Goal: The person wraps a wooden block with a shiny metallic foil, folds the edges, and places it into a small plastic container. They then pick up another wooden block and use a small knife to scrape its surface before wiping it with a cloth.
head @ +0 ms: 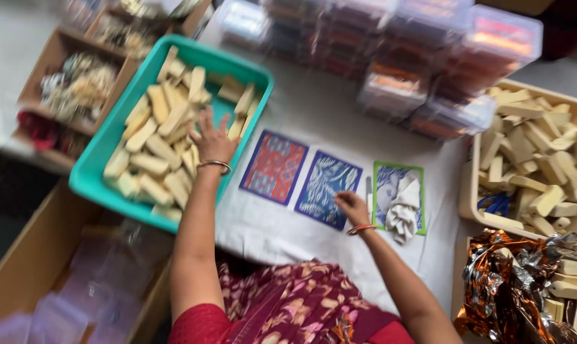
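At nine o'clock the left hand (210,141) lies spread open, fingers splayed over the pale bars (161,137) in a teal tray (96,159). At centre a red card (274,167) and blue card (327,188) lie side by side; the right hand (352,207) rests, fingers curled, on the blue card's lower right corner, gripping nothing visible. At three o'clock, a green-edged card (383,185) carries a white cloth (404,207).

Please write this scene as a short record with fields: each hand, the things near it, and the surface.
left hand: spread open over pale blocks in teal tray
right hand: fingertips on blue patterned card
beside it: red-blue card, green-edged card with crumpled white cloth
surface: white sheet
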